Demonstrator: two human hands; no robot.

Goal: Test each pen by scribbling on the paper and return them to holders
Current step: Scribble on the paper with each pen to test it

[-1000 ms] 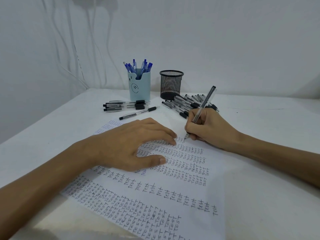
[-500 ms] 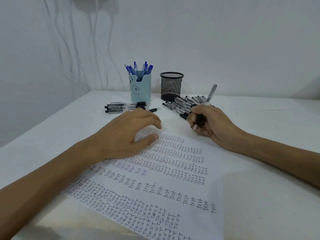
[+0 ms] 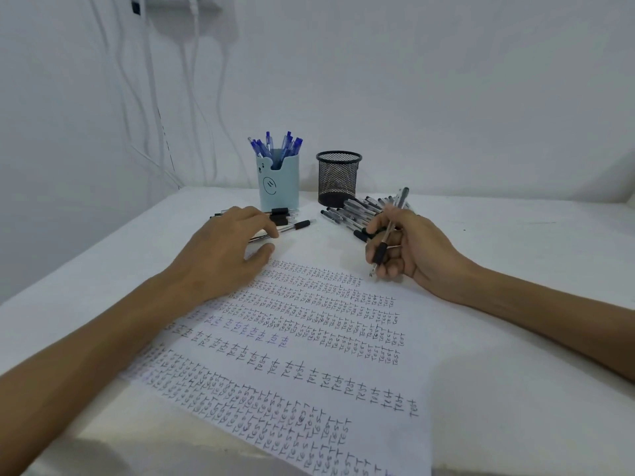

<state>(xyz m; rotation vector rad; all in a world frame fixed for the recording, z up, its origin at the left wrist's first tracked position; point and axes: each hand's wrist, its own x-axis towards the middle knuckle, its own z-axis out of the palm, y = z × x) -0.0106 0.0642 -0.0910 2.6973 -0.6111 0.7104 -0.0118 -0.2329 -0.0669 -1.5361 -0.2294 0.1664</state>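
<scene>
While the right hand (image 3: 409,249) is gripping a black pen (image 3: 387,237) with its tip hanging near the far edge of the paper (image 3: 309,355), the left hand (image 3: 223,249) is resting loose fingers on another pen (image 3: 296,225) lying on the worktop (image 3: 515,269), thumb apart and nothing clasped. Handling two pens at once is risking a mix-up between tested and untested ones, since loose pens are lying in two groups: a pile (image 3: 354,209) beside the empty-looking mesh holder (image 3: 338,176) and a row (image 3: 279,214) by the blue holder (image 3: 278,187).
</scene>
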